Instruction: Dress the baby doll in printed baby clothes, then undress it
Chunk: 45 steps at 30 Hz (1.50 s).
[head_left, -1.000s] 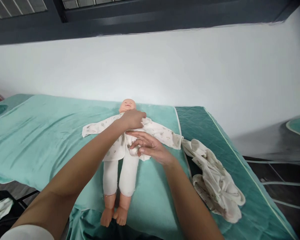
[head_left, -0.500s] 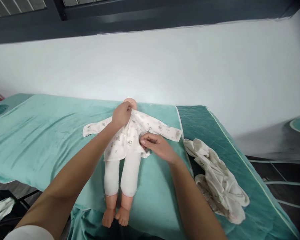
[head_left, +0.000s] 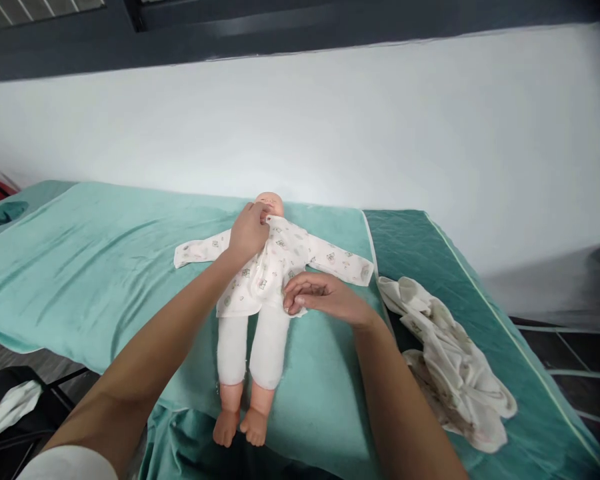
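Lying face-up in the middle of the frame, the baby doll (head_left: 260,293) stretches across a teal towel (head_left: 95,267) on the padded table (head_left: 480,293), head toward the wall and bare feet toward the lower edge. It wears a printed white jacket (head_left: 275,267) with sleeves spread to either side, and white leggings (head_left: 253,347).

The left hand (head_left: 249,232) sits just below the doll's chin, fingertips pinched on the jacket's neckline. The right hand (head_left: 320,299) rests at the lower right hem, fingers curled and closed on the edge of the fabric there.

That jacket looks thin and limp — it should wrinkle and slide easily, so the firmer places to take it are the seamed edges: collar, front placket, hem. The doll itself appears light, with hard, smooth limbs that would shift if the cloth were tugged sideways — steadying the torso seems wise.

A crumpled pile of cream clothing (head_left: 450,373) lies at the right of the frame, well apart from the hands, and a white cloth (head_left: 7,410) shows at the lower left.
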Available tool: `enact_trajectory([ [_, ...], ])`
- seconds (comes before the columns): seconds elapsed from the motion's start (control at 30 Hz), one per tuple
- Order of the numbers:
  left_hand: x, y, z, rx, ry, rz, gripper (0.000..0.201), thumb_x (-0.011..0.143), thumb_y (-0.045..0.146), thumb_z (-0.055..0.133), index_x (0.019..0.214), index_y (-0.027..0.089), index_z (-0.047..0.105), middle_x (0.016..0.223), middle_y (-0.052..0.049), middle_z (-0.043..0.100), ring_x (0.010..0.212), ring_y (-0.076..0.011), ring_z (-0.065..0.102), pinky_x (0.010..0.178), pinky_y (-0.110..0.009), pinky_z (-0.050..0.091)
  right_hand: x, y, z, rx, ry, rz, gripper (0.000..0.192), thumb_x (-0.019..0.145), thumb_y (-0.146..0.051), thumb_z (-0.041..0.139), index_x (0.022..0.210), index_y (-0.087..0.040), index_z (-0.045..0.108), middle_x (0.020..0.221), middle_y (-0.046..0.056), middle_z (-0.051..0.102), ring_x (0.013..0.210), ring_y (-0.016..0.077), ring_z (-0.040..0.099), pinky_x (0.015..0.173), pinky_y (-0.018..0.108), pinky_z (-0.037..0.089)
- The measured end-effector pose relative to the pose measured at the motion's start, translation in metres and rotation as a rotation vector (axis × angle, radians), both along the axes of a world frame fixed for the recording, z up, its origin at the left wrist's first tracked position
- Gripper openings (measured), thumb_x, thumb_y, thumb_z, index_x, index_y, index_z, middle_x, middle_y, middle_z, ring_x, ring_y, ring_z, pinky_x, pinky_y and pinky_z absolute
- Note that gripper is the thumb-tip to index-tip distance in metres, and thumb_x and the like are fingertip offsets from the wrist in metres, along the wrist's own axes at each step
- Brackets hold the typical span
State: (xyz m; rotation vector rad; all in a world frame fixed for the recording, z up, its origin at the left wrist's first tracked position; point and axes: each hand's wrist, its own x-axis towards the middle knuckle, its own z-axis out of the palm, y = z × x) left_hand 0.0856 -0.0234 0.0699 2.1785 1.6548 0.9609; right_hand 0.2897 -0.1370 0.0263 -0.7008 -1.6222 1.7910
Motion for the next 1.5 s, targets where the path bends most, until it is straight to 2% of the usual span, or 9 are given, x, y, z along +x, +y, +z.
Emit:
enact_trajectory([
  [0.13,-0.014,-0.016,-0.008,0.059,-0.135,0.012,0.024,0.087,0.012,0.047,0.105,0.021,0.059,0.116,-0.008,0.061,0.107,-0.0171,0.061,0.093,-0.030,0.052,0.009,0.002,0.001,0.052,-0.163,-0.131,0.028,0.087,-0.044,0.071,0.097,-0.018,0.072,0.087,0.006,0.074,0.080,0.0190,0.070,0.076,0.034,0.055],
  [0.3,-0.061,-0.077,-0.043,0.112,-0.194,0.042,0.023,0.097,0.023,0.039,0.109,0.024,0.058,0.116,-0.006,0.063,0.113,-0.0174,0.060,0.100,-0.033,0.050,0.012,0.007,-0.002,0.123,-0.381,-0.141,0.026,0.085,-0.045,0.069,0.088,-0.020,0.074,0.082,0.003,0.072,0.080,0.0195,0.065,0.072,0.031,0.050],
  [0.43,-0.106,-0.138,-0.078,-0.023,-0.109,0.025,0.028,0.094,0.023,0.042,0.116,0.028,0.058,0.121,-0.006,0.064,0.117,-0.0203,0.061,0.103,-0.039,0.050,0.006,0.004,-0.009,0.093,-0.346,-0.136,0.023,0.085,-0.044,0.069,0.088,-0.020,0.072,0.081,0.002,0.068,0.077,0.0182,0.061,0.072,0.031,0.047],
  [0.57,-0.126,-0.172,-0.093,-0.094,0.090,-0.053,0.034,0.087,0.024,0.054,0.120,0.029,0.060,0.133,-0.006,0.062,0.126,-0.0257,0.057,0.107,-0.045,0.046,0.001,-0.019,-0.027,0.178,-0.285,-0.270,0.025,0.080,-0.040,0.076,0.095,-0.022,0.070,0.092,0.003,0.068,0.089,0.0203,0.061,0.083,0.034,0.048],
  [0.9,-0.103,-0.159,-0.088,-0.058,0.215,-0.115,0.026,0.092,0.021,0.048,0.107,0.029,0.068,0.124,-0.006,0.066,0.117,-0.0277,0.058,0.099,-0.045,0.045,-0.033,-0.064,-0.059,0.567,-0.683,-0.942,0.005,0.087,-0.027,0.060,0.090,-0.023,0.061,0.081,0.001,0.061,0.071,0.0172,0.053,0.069,0.031,0.043],
  [1.03,-0.111,-0.161,-0.099,0.017,0.047,-0.078,0.018,0.093,0.023,0.049,0.096,0.021,0.067,0.115,-0.010,0.068,0.109,-0.0279,0.062,0.092,-0.045,0.049,-0.033,-0.066,-0.065,0.656,-0.740,-1.019,0.004,0.083,-0.024,0.059,0.086,-0.022,0.057,0.075,-0.002,0.056,0.065,0.0150,0.051,0.065,0.029,0.042],
  [1.2,-0.121,-0.170,-0.105,0.022,-0.068,0.001,0.006,0.086,0.019,0.057,0.081,0.022,0.059,0.118,-0.009,0.067,0.113,-0.0287,0.061,0.098,-0.048,0.048,-0.031,-0.082,-0.075,0.546,-0.753,-1.039,0.013,0.081,-0.026,0.061,0.092,-0.022,0.057,0.073,-0.003,0.059,0.062,0.0144,0.051,0.062,0.029,0.042],
  [1.33,-0.125,-0.172,-0.102,-0.028,-0.476,-0.028,0.015,0.082,0.016,0.060,0.095,0.022,0.060,0.129,-0.008,0.062,0.124,-0.0261,0.059,0.107,-0.046,0.047,-0.030,-0.090,-0.075,0.449,-0.624,-1.028,0.015,0.082,-0.029,0.065,0.094,-0.023,0.059,0.078,-0.001,0.062,0.066,0.0162,0.056,0.065,0.032,0.047],
  [1.5,-0.121,-0.145,-0.090,-0.429,-1.126,-0.012,0.034,0.090,0.038,0.066,0.120,0.022,0.064,0.134,-0.010,0.065,0.128,-0.0265,0.060,0.114,-0.045,0.045,-0.023,-0.069,-0.061,0.109,0.046,-0.867,0.044,0.085,-0.055,0.067,0.119,-0.028,0.060,0.137,0.008,0.062,0.124,0.0275,0.060,0.103,0.045,0.051],
])
